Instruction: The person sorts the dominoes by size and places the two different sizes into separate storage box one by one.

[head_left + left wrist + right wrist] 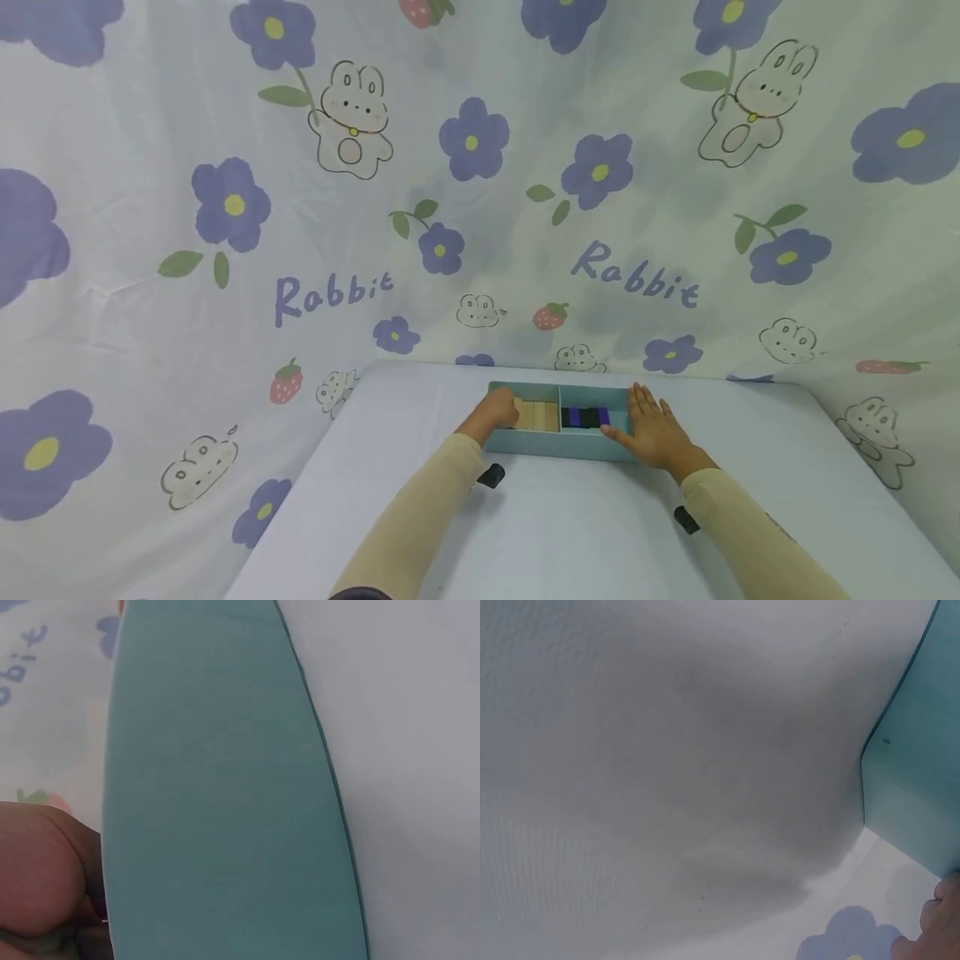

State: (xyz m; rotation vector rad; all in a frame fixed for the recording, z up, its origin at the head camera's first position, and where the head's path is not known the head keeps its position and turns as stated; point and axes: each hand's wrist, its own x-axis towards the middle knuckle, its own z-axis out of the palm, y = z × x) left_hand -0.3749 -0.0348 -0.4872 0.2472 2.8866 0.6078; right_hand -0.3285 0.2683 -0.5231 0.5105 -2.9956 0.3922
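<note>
A light blue two-compartment box (570, 444) stands on the white table. Its left compartment holds several wooden blocks (542, 416); black and purple pieces (585, 417) lie side by side in the right one. My left hand (495, 414) reaches into the left end with bent fingers, next to the wooden blocks. Whether those fingertips grip a block is hidden. Along the right end lies my right hand (656, 432), fingers extended and thumb over the front edge. The left wrist view shows the box wall (225, 780) beside bent fingers (37, 870).
The white tabletop (555, 533) extends around the box. Behind it hangs a white curtain (517, 217) printed with purple flowers and rabbits. A small black piece shows under each forearm, by the left wrist (492, 476) and the right wrist (686, 520).
</note>
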